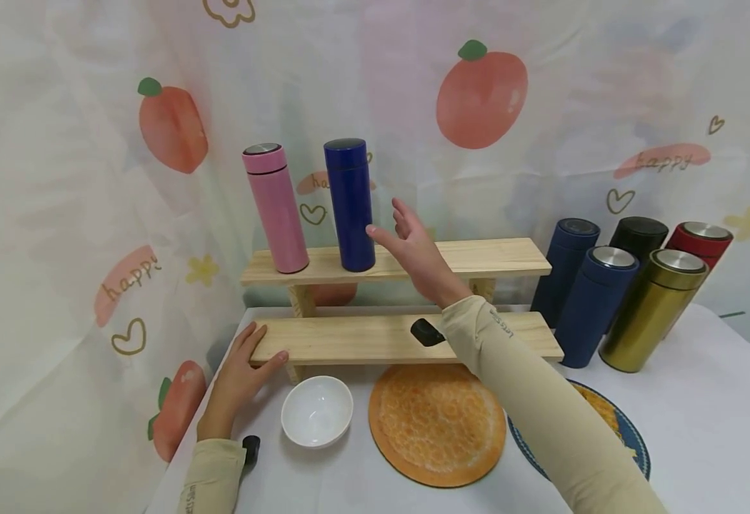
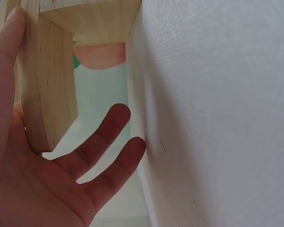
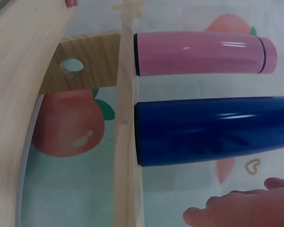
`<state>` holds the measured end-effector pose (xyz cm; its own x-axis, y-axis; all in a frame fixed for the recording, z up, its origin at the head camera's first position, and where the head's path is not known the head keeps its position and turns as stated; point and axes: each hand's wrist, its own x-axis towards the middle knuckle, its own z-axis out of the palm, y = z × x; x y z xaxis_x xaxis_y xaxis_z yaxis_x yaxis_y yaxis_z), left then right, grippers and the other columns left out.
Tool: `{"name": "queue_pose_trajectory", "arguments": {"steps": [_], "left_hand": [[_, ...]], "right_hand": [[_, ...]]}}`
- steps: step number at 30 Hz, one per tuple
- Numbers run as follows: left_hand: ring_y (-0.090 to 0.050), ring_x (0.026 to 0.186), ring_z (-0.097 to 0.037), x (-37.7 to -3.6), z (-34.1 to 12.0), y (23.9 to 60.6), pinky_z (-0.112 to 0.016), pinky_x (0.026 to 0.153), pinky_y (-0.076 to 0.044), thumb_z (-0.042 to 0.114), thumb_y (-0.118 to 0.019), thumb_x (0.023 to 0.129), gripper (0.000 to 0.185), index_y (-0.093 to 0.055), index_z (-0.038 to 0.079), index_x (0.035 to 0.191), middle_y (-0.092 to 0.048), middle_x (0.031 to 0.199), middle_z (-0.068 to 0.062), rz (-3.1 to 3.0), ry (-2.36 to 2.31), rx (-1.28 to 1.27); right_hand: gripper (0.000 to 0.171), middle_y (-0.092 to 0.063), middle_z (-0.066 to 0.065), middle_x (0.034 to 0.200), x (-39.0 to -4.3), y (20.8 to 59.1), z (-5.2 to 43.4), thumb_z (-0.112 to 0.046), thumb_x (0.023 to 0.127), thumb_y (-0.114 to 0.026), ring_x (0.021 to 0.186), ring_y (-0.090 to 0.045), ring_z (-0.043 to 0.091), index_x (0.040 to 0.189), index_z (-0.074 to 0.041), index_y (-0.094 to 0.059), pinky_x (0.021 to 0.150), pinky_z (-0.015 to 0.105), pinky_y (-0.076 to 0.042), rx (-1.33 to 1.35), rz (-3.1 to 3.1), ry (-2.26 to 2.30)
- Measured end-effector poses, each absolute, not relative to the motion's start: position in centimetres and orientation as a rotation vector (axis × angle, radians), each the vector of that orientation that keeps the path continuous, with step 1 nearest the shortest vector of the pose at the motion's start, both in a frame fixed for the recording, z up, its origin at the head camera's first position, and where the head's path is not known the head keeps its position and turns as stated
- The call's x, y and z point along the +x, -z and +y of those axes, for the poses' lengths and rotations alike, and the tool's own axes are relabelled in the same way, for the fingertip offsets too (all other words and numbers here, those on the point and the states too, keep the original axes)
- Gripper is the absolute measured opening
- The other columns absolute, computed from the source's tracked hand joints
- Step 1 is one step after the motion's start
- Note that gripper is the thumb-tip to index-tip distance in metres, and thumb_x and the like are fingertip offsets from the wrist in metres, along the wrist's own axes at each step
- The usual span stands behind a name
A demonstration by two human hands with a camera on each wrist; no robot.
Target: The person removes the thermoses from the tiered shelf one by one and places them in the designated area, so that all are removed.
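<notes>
My left hand rests at the left end of the lower wooden shelf; in the left wrist view two straight fingers extend beneath the board. On the upper shelf stand a pink thermos and, to its right, a dark blue thermos, both upright. My right hand is beside the blue thermos, its fingers loosely extended and nothing held. The right wrist view shows a gap between that hand and the blue thermos.
Right of the stand, several more thermoses are grouped: navy, gold, red and black among them. In front of it lie a white bowl, a round flatbread-patterned mat and a blue-rimmed plate, partly behind my right sleeve.
</notes>
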<state>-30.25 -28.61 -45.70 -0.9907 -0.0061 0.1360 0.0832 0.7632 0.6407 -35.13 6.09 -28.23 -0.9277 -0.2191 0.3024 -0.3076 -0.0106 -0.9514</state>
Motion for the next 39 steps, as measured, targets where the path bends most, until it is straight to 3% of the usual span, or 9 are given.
{"name": "queue_pose_trajectory", "arguments": {"steps": [10,17,20,26,39], "left_hand": [[-0.019,0.161,-0.042,-30.4,-28.3,45.7,-0.063,0.125,-0.022,0.06,-0.071,0.099,0.094,-0.033,0.01,0.169,-0.016,0.178,-0.013,-2.81,1.045,-0.082],[-0.019,0.161,-0.04,-30.5,-28.0,45.7,-0.063,0.125,-0.023,0.062,-0.071,0.098,0.095,-0.033,0.011,0.169,-0.016,0.178,-0.011,-2.804,1.063,-0.091],[-0.019,0.162,-0.039,-30.5,-27.8,45.5,-0.062,0.125,-0.023,0.062,-0.071,0.098,0.096,-0.034,0.011,0.169,-0.016,0.178,-0.011,-2.803,1.061,-0.095],[-0.019,0.161,-0.04,-30.5,-27.6,45.4,-0.062,0.125,-0.024,0.062,-0.071,0.098,0.095,-0.034,0.011,0.169,-0.017,0.178,-0.012,-2.798,1.05,-0.096],[-0.018,0.161,-0.041,-30.2,-28.7,45.7,-0.063,0.125,-0.023,0.062,-0.07,0.098,0.095,-0.033,0.011,0.169,-0.015,0.178,-0.012,-2.814,1.032,-0.061]], "right_hand": [[0.096,-0.013,0.014,0.178,-37.1,26.3,3.8,-0.036,0.1,-0.074,0.164,-0.013,0.032,0.173,-0.016,-0.016,0.128,0.053,-0.023,0.487,-2.196,-2.081],[0.089,-0.035,0.013,0.171,-38.4,25.5,2.6,-0.029,0.1,-0.076,0.151,-0.042,0.034,0.171,-0.018,-0.023,0.123,0.056,-0.033,0.478,-2.138,-2.118],[0.086,-0.043,0.014,0.165,-38.7,25.4,2.4,-0.025,0.1,-0.076,0.145,-0.048,0.034,0.17,-0.018,-0.027,0.122,0.056,-0.034,0.459,-2.105,-2.142],[0.083,-0.047,0.016,0.162,-39.0,25.6,2.2,-0.019,0.1,-0.077,0.144,-0.05,0.035,0.169,-0.019,-0.031,0.12,0.057,-0.037,0.408,-2.085,-2.112],[0.085,-0.047,0.015,0.162,-38.2,26.6,1.5,-0.025,0.097,-0.082,0.145,-0.05,0.035,0.167,-0.014,-0.034,0.115,0.061,-0.043,0.416,-2.163,-1.889]]}}
